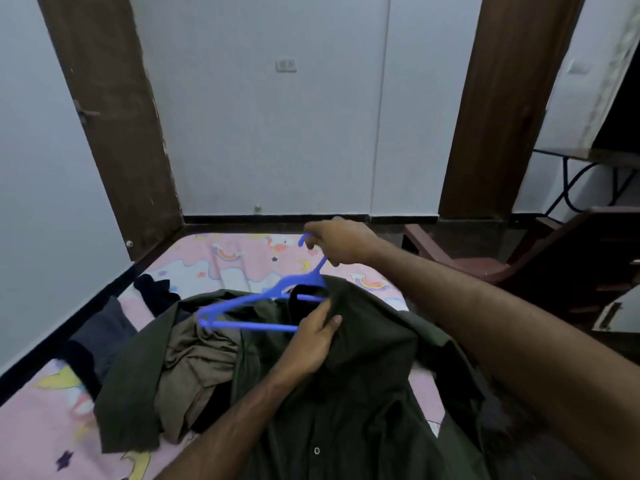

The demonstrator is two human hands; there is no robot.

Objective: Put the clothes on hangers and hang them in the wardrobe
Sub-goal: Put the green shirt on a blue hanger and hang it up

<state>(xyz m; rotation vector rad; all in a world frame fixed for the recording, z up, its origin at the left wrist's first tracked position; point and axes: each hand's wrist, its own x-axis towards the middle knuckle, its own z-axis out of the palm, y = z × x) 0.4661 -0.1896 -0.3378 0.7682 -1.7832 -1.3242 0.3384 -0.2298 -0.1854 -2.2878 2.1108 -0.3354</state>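
- Pale walls and a brown door frame (114, 133) stand behind a bed covered by a pink patterned sheet (45, 420).
- Right hand (341, 242): fingers curled round the hook of a blue hanger (256, 308).
- Left hand (317, 336): pinches the collar of a dark green shirt (363, 393); one hanger end sits inside it.
- Brown garment (194, 372) lies beside the shirt on the bed.

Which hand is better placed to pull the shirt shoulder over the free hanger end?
Left. The left hand already pinches the dark green shirt beside the blue hanger; the right hand holds its hook.
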